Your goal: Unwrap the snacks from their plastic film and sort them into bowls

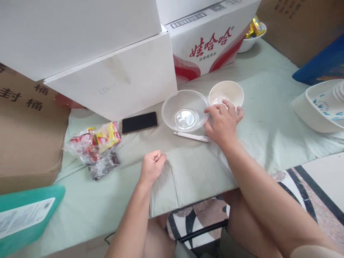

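Observation:
My left hand [152,165] rests on the cloth as a closed fist, with no object showing in it. My right hand [223,123] is over the gap between two bowls, its fingers apart and bent. Its thumb and forefinger are at the right rim of a clear plastic bowl [172,114]; whether they press on it I cannot tell. The other fingertips reach over the near rim of a cream paper bowl [228,89], which has something clear and shiny in it. A slim white utility knife [190,136] lies just in front of the clear bowl.
A black phone [139,122] and wrapped snacks [94,145] lie to the left. White cartons [113,79] and a red-and-white water carton [205,46] stand behind. A green package [27,215] is at near left, a white container [309,107] with cups at right.

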Demonstrator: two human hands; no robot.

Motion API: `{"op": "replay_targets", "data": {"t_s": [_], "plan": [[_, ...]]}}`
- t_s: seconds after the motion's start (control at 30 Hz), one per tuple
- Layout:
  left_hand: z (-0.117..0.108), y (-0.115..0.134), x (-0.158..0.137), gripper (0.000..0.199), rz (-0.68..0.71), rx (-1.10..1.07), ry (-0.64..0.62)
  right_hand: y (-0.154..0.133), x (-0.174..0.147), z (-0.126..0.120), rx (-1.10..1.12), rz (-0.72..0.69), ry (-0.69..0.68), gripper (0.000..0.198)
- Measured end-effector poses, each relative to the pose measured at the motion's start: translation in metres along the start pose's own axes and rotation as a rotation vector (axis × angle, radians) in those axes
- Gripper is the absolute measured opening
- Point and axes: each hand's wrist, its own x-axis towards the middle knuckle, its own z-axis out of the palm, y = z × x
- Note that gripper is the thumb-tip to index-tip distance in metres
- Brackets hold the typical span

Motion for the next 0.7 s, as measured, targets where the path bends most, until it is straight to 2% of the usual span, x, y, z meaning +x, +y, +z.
{"op": "replay_targets", "data": {"t_s": [0.13, 0.23, 0.47, 0.7], "plan": [[0.0, 0.0, 0.0, 0.041, 0.004, 0.005, -0.003, -0.004, 0.001, -0.003, 0.01, -0.008, 0.044, 0.039], [0.0, 0.001, 0.001, 0.041, 0.005, 0.01, -0.006, -0.001, 0.001, -0.003, 0.003, 0.007, 0.081, 0.039], [0.001, 0.0, 0.0, 0.04, 0.037, 0.023, -0.023, 0.008, -0.011, -0.001, 0.017, -0.028, 0.038, 0.036], [0.001, 0.001, -0.003, 0.039, 0.032, 0.023, -0.026, -0.009, -0.015, 0.001, 0.095, -0.067, -0.026, 0.032]]}}
